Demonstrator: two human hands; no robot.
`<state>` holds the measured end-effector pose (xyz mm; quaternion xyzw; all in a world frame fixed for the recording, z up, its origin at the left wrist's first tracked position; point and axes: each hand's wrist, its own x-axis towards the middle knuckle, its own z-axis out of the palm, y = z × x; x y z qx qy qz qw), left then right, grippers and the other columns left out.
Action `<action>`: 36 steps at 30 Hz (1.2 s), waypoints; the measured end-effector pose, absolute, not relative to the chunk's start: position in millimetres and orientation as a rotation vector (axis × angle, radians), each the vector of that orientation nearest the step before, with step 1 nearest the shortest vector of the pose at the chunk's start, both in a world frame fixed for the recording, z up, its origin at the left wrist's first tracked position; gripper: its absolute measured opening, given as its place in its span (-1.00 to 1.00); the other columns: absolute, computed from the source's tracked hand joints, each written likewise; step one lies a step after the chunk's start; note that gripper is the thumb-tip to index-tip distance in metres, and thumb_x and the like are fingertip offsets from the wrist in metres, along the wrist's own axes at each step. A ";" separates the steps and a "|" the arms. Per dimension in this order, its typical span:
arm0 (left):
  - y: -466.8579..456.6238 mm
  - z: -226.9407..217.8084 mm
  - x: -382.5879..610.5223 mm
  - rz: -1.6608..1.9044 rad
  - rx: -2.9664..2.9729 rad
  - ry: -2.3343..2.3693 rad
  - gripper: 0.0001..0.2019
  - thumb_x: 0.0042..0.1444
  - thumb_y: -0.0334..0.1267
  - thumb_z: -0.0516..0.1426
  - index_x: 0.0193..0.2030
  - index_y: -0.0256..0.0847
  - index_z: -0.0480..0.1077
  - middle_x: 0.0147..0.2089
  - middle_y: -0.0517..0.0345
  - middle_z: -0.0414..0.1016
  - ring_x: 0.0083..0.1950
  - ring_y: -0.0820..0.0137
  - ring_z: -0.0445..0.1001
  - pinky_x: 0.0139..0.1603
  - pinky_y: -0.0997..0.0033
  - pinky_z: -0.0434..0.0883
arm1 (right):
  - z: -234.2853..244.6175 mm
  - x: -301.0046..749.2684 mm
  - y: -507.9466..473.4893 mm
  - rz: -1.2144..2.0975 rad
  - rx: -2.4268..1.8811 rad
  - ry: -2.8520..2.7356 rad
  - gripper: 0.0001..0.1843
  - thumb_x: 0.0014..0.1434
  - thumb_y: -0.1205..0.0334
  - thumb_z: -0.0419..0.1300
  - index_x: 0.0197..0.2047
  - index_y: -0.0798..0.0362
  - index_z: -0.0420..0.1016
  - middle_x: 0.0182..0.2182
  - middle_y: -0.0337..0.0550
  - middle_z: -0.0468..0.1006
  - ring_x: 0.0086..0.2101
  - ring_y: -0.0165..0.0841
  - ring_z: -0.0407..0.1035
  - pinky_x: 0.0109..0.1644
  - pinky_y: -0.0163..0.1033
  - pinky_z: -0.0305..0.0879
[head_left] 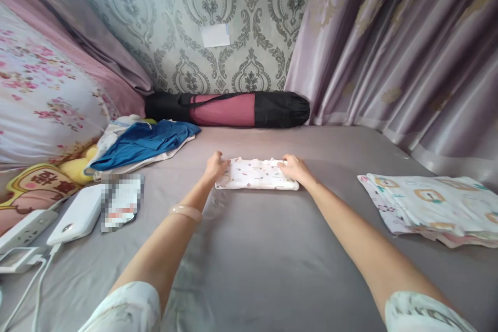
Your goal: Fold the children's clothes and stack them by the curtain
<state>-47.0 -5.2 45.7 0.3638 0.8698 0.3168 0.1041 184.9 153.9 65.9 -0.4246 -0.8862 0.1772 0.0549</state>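
Observation:
A white garment or cloth (254,174) with small coloured prints lies folded into a flat rectangle on the grey bed sheet (252,249). At its left end my left hand (216,166) has thumb and fingers closed on the edge; a pale bangle (185,212) circles that forearm. My right hand (294,167) grips the opposite end in the same way. Some fingertips are hidden behind or under the fabric.
To the right lies a stack of folded printed clothes (439,202). At left are a blue garment (143,142) on lighter clothes, a white power bank (78,212), a power strip (27,228) and cables. A rolled mat in a bag (223,110) lies along the wall.

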 end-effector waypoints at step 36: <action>-88.2 50.2 -28.3 0.761 1.001 2.515 -0.73 0.03 -0.06 0.15 -0.35 -0.25 0.48 -0.43 0.11 0.49 -0.37 0.34 0.43 -0.38 0.45 0.26 | 57.2 236.1 109.1 0.416 -1.613 -2.627 -0.53 0.25 -0.08 -0.02 -0.15 0.09 0.56 -0.16 0.13 0.59 -0.11 -0.06 0.47 -0.19 -0.16 0.28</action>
